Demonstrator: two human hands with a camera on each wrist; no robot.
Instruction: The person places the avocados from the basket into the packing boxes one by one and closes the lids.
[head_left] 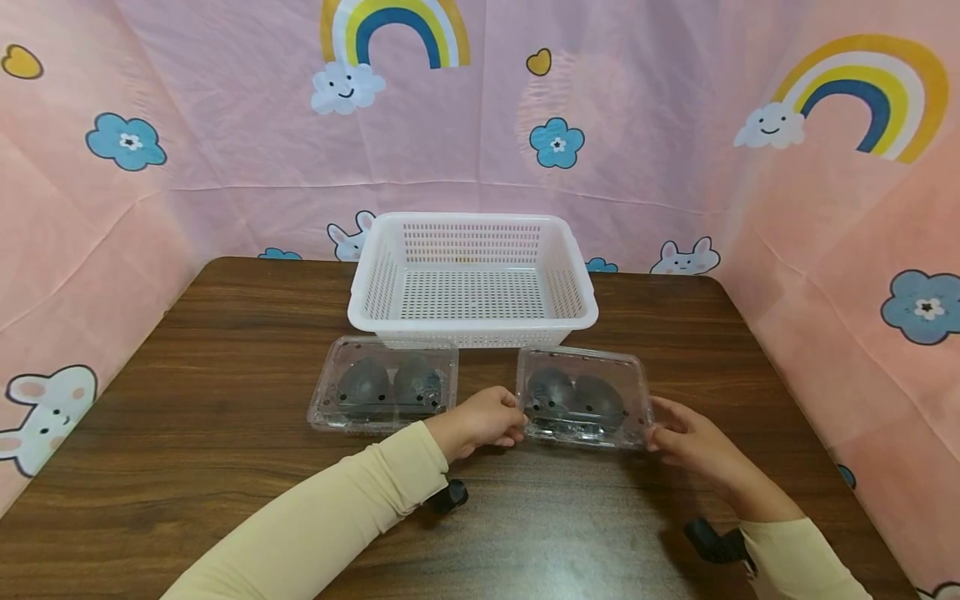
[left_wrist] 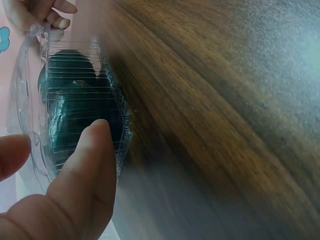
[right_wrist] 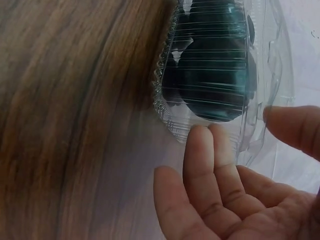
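Observation:
A lidded clear plastic clamshell box (head_left: pixel 583 396) with dark green, rounded items inside is between my two hands. My left hand (head_left: pixel 486 421) holds its left end, with thumb at the lid's rim and a finger against the ribbed side wall, as the left wrist view shows. The opposite end is held by my right hand (head_left: pixel 696 446), thumb at the rim and fingertips (right_wrist: pixel 200 137) at the wall. Whether the box touches the table cannot be told. Left of it, a second such box (head_left: pixel 382 383) lies on the table, also with dark rounded items inside.
Behind both boxes stands a white perforated plastic basket (head_left: pixel 472 323), with nothing visible inside. The dark wooden table (head_left: pixel 187 400) is bordered at the back and sides by a pink cloth (head_left: pixel 637 108) printed with rainbows, flowers and rabbits.

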